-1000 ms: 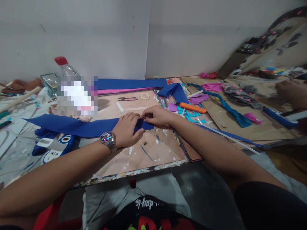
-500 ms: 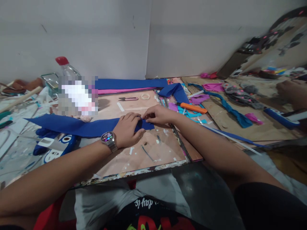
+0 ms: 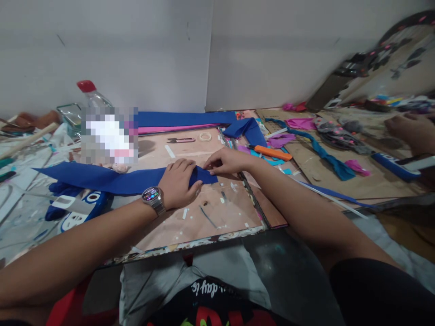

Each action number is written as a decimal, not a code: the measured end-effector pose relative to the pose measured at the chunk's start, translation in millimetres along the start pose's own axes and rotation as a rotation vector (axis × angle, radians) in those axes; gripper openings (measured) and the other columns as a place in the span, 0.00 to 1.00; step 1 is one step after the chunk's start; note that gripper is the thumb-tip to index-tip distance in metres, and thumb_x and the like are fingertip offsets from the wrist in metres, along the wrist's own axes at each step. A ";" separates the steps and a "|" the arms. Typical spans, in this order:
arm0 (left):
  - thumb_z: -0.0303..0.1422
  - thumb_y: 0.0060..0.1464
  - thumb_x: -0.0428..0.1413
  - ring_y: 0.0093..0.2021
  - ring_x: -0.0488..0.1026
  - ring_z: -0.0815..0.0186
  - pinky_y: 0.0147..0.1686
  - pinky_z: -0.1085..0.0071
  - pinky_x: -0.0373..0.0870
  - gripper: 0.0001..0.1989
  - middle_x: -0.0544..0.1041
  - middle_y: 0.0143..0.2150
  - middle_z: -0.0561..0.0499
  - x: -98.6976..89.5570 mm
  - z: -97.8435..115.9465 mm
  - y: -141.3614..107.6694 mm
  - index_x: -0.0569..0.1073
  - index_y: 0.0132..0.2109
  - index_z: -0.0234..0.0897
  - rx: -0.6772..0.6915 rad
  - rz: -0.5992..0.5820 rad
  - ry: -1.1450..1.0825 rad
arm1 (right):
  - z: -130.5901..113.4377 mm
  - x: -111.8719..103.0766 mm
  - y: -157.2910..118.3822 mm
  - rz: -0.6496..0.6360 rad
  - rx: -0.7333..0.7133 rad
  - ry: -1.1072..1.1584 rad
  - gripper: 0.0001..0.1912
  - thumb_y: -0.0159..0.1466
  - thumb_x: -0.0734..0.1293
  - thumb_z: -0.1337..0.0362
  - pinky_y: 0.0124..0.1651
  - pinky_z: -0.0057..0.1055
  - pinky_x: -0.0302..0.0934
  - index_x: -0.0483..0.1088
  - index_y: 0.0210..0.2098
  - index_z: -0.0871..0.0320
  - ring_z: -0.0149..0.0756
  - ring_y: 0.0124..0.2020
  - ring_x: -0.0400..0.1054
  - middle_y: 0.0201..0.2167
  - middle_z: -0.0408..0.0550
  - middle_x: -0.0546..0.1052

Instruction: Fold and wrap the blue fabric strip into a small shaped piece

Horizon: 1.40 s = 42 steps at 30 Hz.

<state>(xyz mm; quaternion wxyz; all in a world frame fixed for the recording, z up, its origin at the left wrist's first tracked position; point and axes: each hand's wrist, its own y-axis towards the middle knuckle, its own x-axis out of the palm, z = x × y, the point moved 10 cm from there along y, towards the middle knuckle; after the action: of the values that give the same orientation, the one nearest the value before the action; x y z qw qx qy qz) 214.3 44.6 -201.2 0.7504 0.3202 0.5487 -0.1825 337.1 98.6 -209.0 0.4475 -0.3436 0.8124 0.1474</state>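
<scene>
A long blue fabric strip [image 3: 112, 179] lies across the board in front of me, its pointed end at the left. My left hand [image 3: 180, 183], with a watch [image 3: 152, 195] on its wrist, rests flat on the strip with the thumb spread away. Close by on the right, my right hand [image 3: 226, 161] has thumb and fingertips pinched at the strip's short right end. A corner of that end shows just below the fingertips. Part of the strip is hidden under my left hand.
Thread snips [image 3: 181, 140] and a ring of tape [image 3: 205, 136] lie behind my hands. An orange cutter [image 3: 273, 153] is among scraps on the right. A red-capped bottle [image 3: 97, 97] stands back left. Another person's hand [image 3: 406, 129] is at far right.
My left hand's fingers have drawn slightly closer together and shifted a little left on the blue strip. My right hand stays at the strip's right end. The co-worker's hand moved slightly left.
</scene>
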 end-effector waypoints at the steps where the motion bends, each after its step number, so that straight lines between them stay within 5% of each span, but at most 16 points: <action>1: 0.45 0.64 0.51 0.66 0.64 0.46 0.62 0.47 0.63 0.27 0.71 0.65 0.39 0.5 -0.8 0.1 0.69 0.63 0.33 -0.008 -0.001 0.006 | -0.1 0.1 -0.3 -0.008 0.008 -0.001 0.19 0.61 0.73 0.60 0.36 0.26 0.60 0.82 0.50 0.59 0.32 0.32 0.71 0.31 0.47 0.81; 7: 0.45 0.63 0.53 0.67 0.63 0.46 0.64 0.48 0.62 0.32 0.67 0.68 0.37 -2.0 -1.1 -0.8 0.63 0.68 0.32 -0.017 0.028 -0.009 | -3.2 0.4 -1.6 -0.021 0.026 0.001 0.20 0.61 0.72 0.59 0.36 0.28 0.59 0.81 0.51 0.61 0.33 0.31 0.70 0.31 0.47 0.81; 16: 0.44 0.64 0.52 0.64 0.66 0.47 0.59 0.48 0.66 0.23 0.71 0.64 0.40 -3.3 4.6 -0.1 0.72 0.60 0.36 0.032 0.020 0.007 | -1.5 1.0 -1.3 -0.011 0.027 0.002 0.20 0.60 0.72 0.60 0.35 0.27 0.58 0.81 0.50 0.61 0.32 0.30 0.69 0.28 0.45 0.79; 42: 0.42 0.65 0.51 0.65 0.65 0.49 0.60 0.49 0.65 0.24 0.72 0.67 0.45 -2.3 7.1 -0.2 0.71 0.64 0.39 0.061 -0.006 -0.015 | 0.1 9.5 -1.7 -0.053 0.023 0.022 0.24 0.62 0.72 0.57 0.34 0.26 0.57 0.80 0.56 0.58 0.31 0.30 0.68 0.32 0.45 0.80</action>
<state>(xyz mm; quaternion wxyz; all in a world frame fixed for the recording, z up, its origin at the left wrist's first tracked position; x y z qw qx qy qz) 218.5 39.4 -197.7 0.7437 0.3401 0.5382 -0.2038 334.9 93.4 -216.8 0.4461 -0.3614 0.8096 0.1223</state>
